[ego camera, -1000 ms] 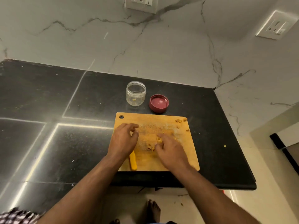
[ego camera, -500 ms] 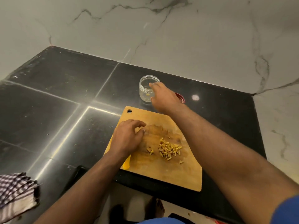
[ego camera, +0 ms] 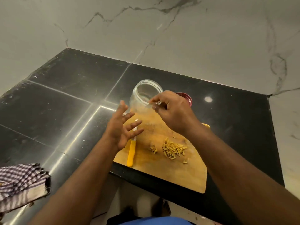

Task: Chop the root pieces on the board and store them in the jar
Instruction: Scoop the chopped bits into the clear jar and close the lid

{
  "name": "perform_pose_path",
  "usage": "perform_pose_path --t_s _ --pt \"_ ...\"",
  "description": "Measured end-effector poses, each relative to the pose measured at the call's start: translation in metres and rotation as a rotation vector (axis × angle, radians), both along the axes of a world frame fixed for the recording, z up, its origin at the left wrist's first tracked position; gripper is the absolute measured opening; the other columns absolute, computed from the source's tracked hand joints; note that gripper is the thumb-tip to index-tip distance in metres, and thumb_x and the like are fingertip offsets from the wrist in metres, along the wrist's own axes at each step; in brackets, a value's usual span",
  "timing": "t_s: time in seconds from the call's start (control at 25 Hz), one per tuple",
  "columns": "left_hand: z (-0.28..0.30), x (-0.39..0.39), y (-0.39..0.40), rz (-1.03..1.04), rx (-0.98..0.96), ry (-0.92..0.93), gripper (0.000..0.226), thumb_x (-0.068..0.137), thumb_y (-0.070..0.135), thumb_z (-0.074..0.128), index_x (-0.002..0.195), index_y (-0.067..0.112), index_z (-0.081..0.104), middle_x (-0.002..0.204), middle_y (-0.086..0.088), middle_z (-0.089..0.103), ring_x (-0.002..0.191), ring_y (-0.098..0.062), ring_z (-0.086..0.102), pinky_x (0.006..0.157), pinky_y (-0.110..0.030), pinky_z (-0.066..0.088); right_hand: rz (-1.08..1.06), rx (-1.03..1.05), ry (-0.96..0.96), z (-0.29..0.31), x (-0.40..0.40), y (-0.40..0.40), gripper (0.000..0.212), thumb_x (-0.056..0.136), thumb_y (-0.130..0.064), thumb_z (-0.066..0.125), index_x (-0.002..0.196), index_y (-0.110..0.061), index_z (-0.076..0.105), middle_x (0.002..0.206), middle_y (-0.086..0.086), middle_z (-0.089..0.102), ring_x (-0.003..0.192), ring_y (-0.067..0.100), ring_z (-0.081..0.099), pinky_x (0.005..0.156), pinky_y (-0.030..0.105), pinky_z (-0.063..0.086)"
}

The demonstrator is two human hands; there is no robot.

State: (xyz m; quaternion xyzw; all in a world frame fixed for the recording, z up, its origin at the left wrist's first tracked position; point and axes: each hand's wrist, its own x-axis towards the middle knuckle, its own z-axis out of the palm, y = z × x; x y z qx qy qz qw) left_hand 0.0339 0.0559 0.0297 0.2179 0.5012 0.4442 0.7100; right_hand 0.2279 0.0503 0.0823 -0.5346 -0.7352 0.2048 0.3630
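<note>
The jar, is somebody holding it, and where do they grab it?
Yes. The right hand holds the jar by its rim, pinched at the open mouth, and it is tilted above the board. The left hand is spread open, holding nothing.

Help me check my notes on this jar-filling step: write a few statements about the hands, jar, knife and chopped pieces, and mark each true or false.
1. The right hand holds the jar by its rim, tilted above the board. True.
2. The left hand grips the knife. False: its fingers are spread and hold nothing; the knife lies on the board.
3. The chopped pieces lie in a pile on the board. True.
4. The red lid is screwed onto the jar. False: the jar's mouth is open and the lid sits on the counter behind the right hand.
5. A checked cloth lies at the lower left. True.
</note>
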Motion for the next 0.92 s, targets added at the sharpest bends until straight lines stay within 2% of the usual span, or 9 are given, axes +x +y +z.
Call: perform_pose_path --t_s 0.12,0.2,0.24,0.36,0.44,0.48,0.56,0.76,0.92 --pt "-0.001 0.005 -0.001 -0.179 -0.05 -0.333 0.072 0.095 0.069 0.042 0.147 0.02 0.048 0.138 -0.017 0.061 0.121 -0.04 0.063 0.08 -0.053 0.06 0.129 -0.121 0.17 0.008 0.0 -0.035 0.027 0.089 -0.008 0.069 0.111 -0.024 0.071 0.113 -0.009 0.067 0.093 0.007 0.065 0.078 0.026 0.057" --pt "-0.006 0.008 -0.007 -0.159 -0.075 -0.349 0.064 0.097 0.065 0.044 0.141 0.019 0.052 0.136 -0.019 0.062 0.117 -0.04 0.065 0.072 -0.048 0.062 0.075 -0.202 0.309 0.003 0.007 -0.052 0.037 0.088 -0.007 0.07 0.119 -0.027 0.068 0.12 -0.012 0.066 0.095 0.009 0.067 0.079 0.027 0.057" --pt "-0.01 0.007 -0.008 -0.135 -0.087 -0.33 0.061 0.097 0.064 0.045 0.137 0.02 0.055 0.133 -0.019 0.064 0.115 -0.042 0.065 0.07 -0.046 0.063 -0.03 -0.228 0.294 -0.003 0.014 -0.06 0.039 0.088 -0.009 0.07 0.121 -0.029 0.067 0.116 -0.013 0.066 0.092 0.009 0.066 0.078 0.027 0.056" --pt "-0.02 -0.008 -0.006 -0.098 -0.085 -0.279 0.062 0.094 0.065 0.047 0.134 0.02 0.06 0.129 -0.018 0.067 0.117 -0.046 0.063 0.07 -0.045 0.062 -0.354 -0.502 -0.128 -0.028 0.041 -0.087 0.031 0.087 -0.017 0.07 0.115 -0.031 0.065 0.102 -0.014 0.063 0.083 0.005 0.061 0.069 0.026 0.052" --pt "-0.027 -0.015 -0.005 -0.098 -0.067 -0.228 0.062 0.094 0.065 0.047 0.134 0.02 0.061 0.132 -0.018 0.065 0.12 -0.045 0.062 0.07 -0.046 0.063 -0.406 -0.73 -0.281 -0.042 0.045 -0.11 0.033 0.086 -0.018 0.07 0.116 -0.03 0.061 0.104 -0.012 0.062 0.088 0.006 0.059 0.071 0.025 0.051" --pt "-0.03 -0.015 -0.006 -0.102 -0.055 -0.191 0.062 0.094 0.065 0.047 0.134 0.02 0.061 0.132 -0.018 0.065 0.12 -0.044 0.062 0.068 -0.046 0.063 -0.426 -0.756 -0.311 -0.05 0.042 -0.117 0.036 0.085 -0.019 0.07 0.118 -0.03 0.06 0.106 -0.01 0.061 0.091 0.008 0.059 0.074 0.026 0.051" --pt "-0.032 -0.011 -0.008 -0.112 -0.036 -0.117 0.061 0.095 0.066 0.045 0.131 0.02 0.063 0.13 -0.017 0.066 0.115 -0.04 0.066 0.065 -0.045 0.06 -0.493 -0.681 -0.3 -0.061 0.03 -0.121 0.034 0.086 -0.019 0.068 0.118 -0.028 0.059 0.108 -0.008 0.059 0.093 0.01 0.057 0.077 0.027 0.049" --pt "-0.033 -0.009 -0.008 -0.164 -0.009 -0.058 0.061 0.097 0.067 0.04 0.132 0.023 0.063 0.128 -0.013 0.067 0.11 -0.037 0.069 0.068 -0.047 0.06 -0.613 -0.444 -0.037 -0.065 0.01 -0.116 0.02 0.091 -0.016 0.065 0.105 -0.029 0.064 0.101 -0.014 0.062 0.091 0.004 0.058 0.076 0.019 0.049" --pt "-0.035 -0.01 -0.006 -0.189 -0.022 -0.071 0.062 0.097 0.067 0.039 0.133 0.022 0.062 0.128 -0.014 0.067 0.11 -0.036 0.069 0.071 -0.049 0.061 -0.586 -0.438 -0.351 -0.073 0.021 -0.106 0.032 0.095 -0.014 0.052 0.123 -0.02 0.066 0.118 -0.002 0.063 0.105 0.013 0.057 0.091 0.026 0.047"
